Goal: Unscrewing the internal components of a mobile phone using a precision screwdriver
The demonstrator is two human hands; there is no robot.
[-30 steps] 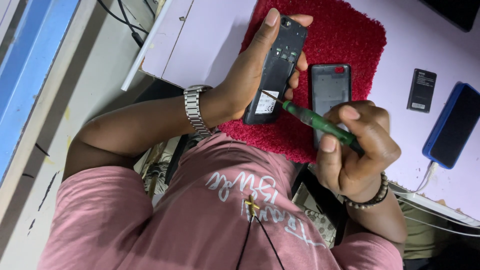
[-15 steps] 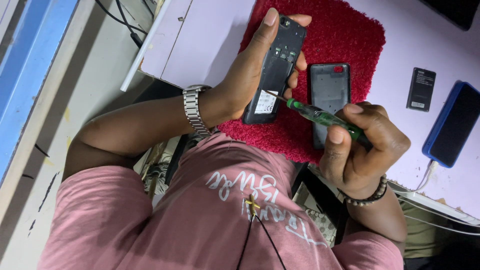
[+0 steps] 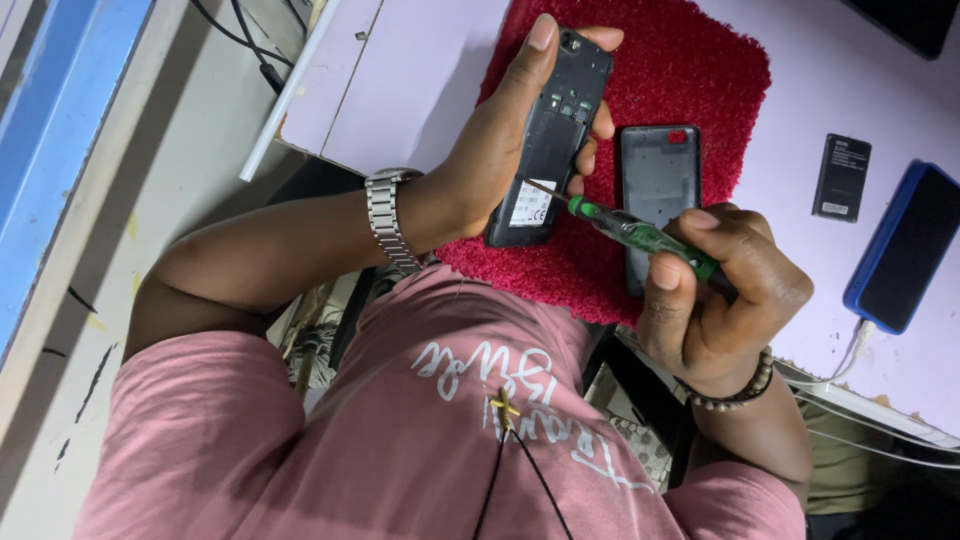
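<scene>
My left hand [image 3: 485, 160], with a metal watch on its wrist, holds a black phone [image 3: 552, 125] with its back open and the battery bay bare, above a red fuzzy mat [image 3: 715, 70]. In my right hand [image 3: 735, 300] is a green-handled screwdriver [image 3: 640, 236]. Its thin metal tip touches the lower part of the phone near a white label. The phone's black back cover [image 3: 658, 185] lies on the mat just right of the phone.
A black battery [image 3: 841, 177] lies on the lilac table [image 3: 400, 70] right of the mat. A blue-cased phone [image 3: 905, 245] with a white cable plugged in lies at the far right. Cables run along the table's left edge and floor.
My right hand has shifted its grip on the screwdriver a little and tilted it. The tip stays at the phone's lower back. My left hand holds the phone still.
</scene>
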